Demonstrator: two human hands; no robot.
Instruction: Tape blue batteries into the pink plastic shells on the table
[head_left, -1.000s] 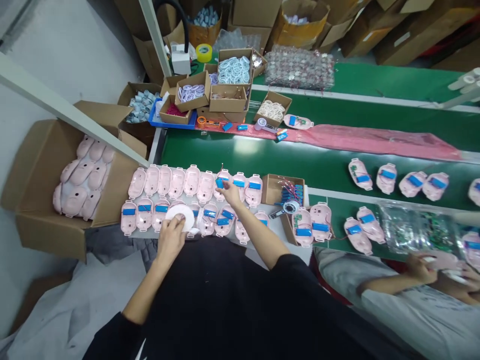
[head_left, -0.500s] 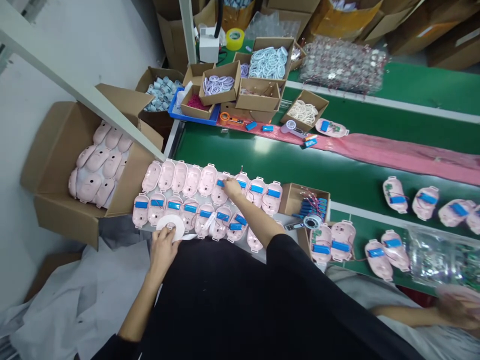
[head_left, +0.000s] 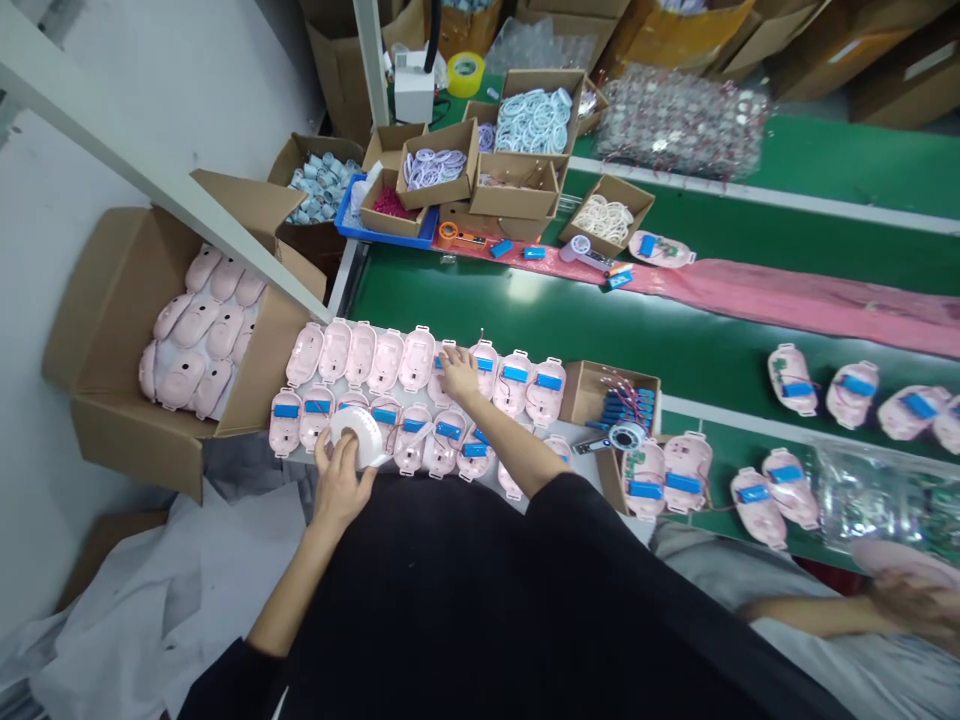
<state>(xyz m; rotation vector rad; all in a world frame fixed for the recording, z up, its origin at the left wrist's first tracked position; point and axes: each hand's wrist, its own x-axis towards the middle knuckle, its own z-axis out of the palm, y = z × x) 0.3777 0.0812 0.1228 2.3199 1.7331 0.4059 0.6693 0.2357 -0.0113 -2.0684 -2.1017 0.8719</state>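
Observation:
My left hand grips a roll of white tape, its fingers curled into the core, over the near row of pink plastic shells. A loose end of tape trails to the right of the roll. Over in the far row, my right hand rests on a pink shell, fingers stretched out over its blue battery, which they partly hide. Blue batteries lie in every near-row shell I can make out; several far-row shells at the left, such as one pink shell, hold none.
A small carton of wired blue batteries stands right of the rows. At left, a large carton holds pink covers. Boxes of rings stand at the back. A co-worker's hand is at lower right, near more shells.
The tape roll has been raised and tilted, moving slightly right with my left hand. The fingers of my right hand have spread from a closer pinch over the battery.

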